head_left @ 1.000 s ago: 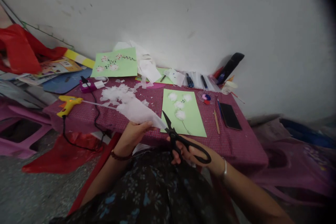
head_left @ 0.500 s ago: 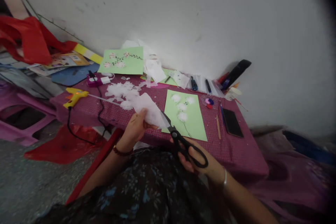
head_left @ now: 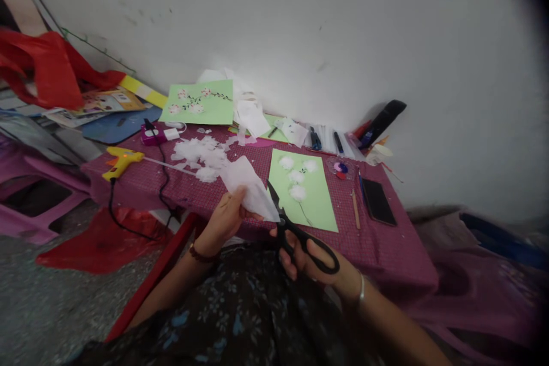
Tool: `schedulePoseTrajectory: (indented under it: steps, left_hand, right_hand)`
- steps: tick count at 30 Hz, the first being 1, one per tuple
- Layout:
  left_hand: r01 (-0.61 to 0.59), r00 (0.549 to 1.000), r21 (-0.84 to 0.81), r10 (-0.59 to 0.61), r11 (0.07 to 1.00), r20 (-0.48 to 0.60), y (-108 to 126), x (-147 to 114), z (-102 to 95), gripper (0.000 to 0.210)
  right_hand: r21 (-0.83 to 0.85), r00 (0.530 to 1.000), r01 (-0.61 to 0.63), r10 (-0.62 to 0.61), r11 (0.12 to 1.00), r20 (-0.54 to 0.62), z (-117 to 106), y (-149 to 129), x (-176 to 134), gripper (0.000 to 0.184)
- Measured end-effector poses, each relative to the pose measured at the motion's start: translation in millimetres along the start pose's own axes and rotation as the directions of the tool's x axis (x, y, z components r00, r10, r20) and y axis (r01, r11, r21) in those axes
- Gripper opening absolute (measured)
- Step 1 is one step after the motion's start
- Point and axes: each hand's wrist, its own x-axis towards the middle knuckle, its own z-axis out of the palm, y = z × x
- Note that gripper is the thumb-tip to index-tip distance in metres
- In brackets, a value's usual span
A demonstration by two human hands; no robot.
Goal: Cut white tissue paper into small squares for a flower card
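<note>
Pinched in my left hand [head_left: 229, 211] is a folded piece of thin white paper [head_left: 253, 186], held over the table's front edge. My right hand [head_left: 300, 257] grips black-handled scissors [head_left: 285, 223], whose blades are parted at the paper's right corner. Just beyond the scissors lies a green card [head_left: 321, 200] with white puffy paper flowers [head_left: 297, 176] and a drawn stem. To the left of the paper sits a heap of white paper pieces [head_left: 199, 151].
A yellow glue gun [head_left: 122, 161] with a black cord lies at the table's left end. Behind are another green flower card [head_left: 171, 108] and a purple box [head_left: 150, 136]. On the right are a phone [head_left: 378, 202], a wooden stick [head_left: 355, 209] and a cutter [head_left: 315, 138].
The scissors' blades have opened wider and swung more upright at the paper's corner. The white paper has shifted slightly right and down with my left hand.
</note>
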Motion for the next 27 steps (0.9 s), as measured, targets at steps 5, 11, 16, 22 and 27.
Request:
schedulePoseTrajectory:
  steps: [5,11,16,22,27]
  left_hand:
    - [0.062,0.99,0.026,-0.065,0.998,0.129,-5.7,-9.5,4.9,0.045]
    - [0.082,0.984,0.063,-0.091,0.995,0.156,-11.6,-10.7,8.2,0.043]
    - [0.068,0.994,0.104,-0.077,0.992,0.082,-11.8,-7.6,9.0,0.039]
    - [-0.007,0.999,0.239,-0.001,0.971,0.032,-18.9,-10.2,-1.8,0.043]
    - [-0.051,0.998,0.342,0.035,0.938,0.053,-23.4,-11.1,-10.2,0.052]
  right_hand:
    - [0.12,0.999,0.018,-0.014,0.993,-0.036,7.8,3.4,5.4,0.058]
    - [0.13,0.994,0.09,-0.08,0.987,-0.078,19.5,0.2,8.5,0.056]
    - [0.027,0.98,0.135,-0.129,0.991,-0.155,27.5,-3.8,8.0,0.047]
    - [0.191,0.992,0.093,-0.075,0.977,-0.097,25.8,3.4,10.9,0.048]
    - [0.311,1.0,0.008,0.001,0.95,-0.028,22.6,10.8,10.9,0.052]
